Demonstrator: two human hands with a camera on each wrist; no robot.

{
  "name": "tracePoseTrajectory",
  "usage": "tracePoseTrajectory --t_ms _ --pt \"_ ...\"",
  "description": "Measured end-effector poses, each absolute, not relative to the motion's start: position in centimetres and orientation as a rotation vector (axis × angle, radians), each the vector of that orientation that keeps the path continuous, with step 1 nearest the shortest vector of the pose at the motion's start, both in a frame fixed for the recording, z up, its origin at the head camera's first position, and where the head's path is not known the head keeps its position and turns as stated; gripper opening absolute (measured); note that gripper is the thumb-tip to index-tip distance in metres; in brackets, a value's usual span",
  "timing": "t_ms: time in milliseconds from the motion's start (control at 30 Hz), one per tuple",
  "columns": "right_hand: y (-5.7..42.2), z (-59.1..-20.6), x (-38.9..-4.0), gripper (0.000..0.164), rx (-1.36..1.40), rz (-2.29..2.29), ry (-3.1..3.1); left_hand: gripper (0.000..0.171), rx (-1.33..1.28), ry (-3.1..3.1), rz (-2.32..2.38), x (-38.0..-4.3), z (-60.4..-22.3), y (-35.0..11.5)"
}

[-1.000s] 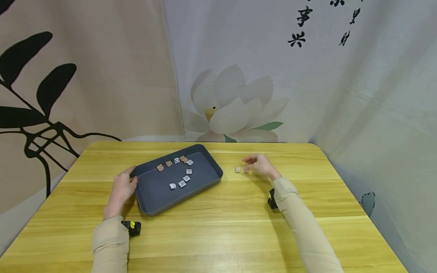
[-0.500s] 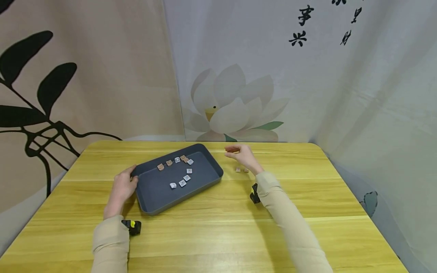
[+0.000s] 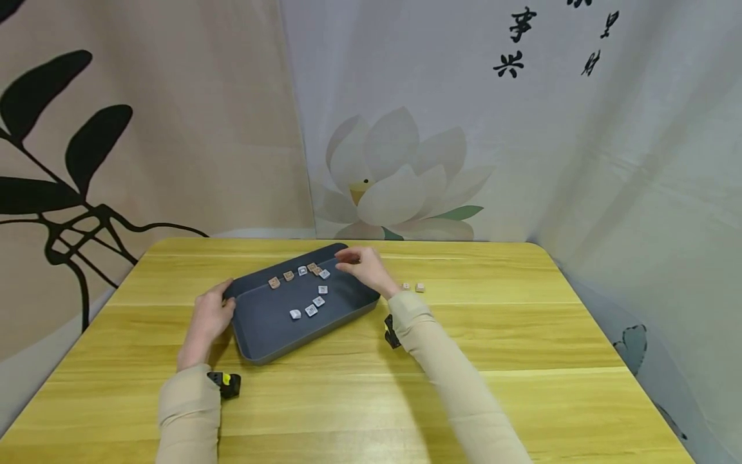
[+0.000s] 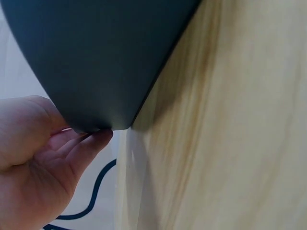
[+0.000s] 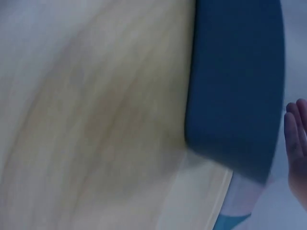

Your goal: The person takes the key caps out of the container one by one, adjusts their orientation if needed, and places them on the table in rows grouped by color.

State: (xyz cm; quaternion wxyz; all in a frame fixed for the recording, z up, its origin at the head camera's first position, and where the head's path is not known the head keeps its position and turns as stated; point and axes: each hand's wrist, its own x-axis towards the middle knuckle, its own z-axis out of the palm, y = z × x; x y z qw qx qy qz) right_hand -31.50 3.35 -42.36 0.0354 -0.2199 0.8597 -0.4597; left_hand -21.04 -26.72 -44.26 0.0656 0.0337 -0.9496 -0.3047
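My left hand (image 3: 210,317) grips the left end of a dark grey rectangular tray (image 3: 255,348). In the left wrist view, the thumb and fingers of that hand (image 4: 53,158) pinch the tray's edge (image 4: 105,72). Over the right part of the tray hovers my right hand (image 3: 365,269), thumb and fingertips drawn close together. Whether something small sits between them cannot be made out. Several small marked cubes, white (image 3: 323,290) and tan (image 3: 274,282), lie scattered in the tray. At the right wrist view's edge, only some fingers (image 5: 295,129) show, beyond the tray wall (image 5: 235,91).
Two more small cubes, one pale (image 3: 406,286) and one tan (image 3: 420,287), lie on the wooden table (image 3: 324,412) right of the tray. A printed curtain (image 3: 417,77) hangs behind the table's far edge.
My right hand has moved left from beside the two loose cubes, across the table, to above the tray. My left hand and the tray have stayed put.
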Motion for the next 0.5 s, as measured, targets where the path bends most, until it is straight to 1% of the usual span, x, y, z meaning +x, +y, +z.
tracePoseTrajectory --t_ms 200,500 --pt "1.9 -43.3 -31.5 0.031 -0.699 -1.352 2.692 0.049 0.092 -2.873 -0.928 -21.0 -44.3 -26.9" --pt "1.5 -43.8 -31.5 0.029 -0.667 -1.338 2.707 0.050 0.079 -2.919 -1.015 -20.9 -43.8 -27.1"
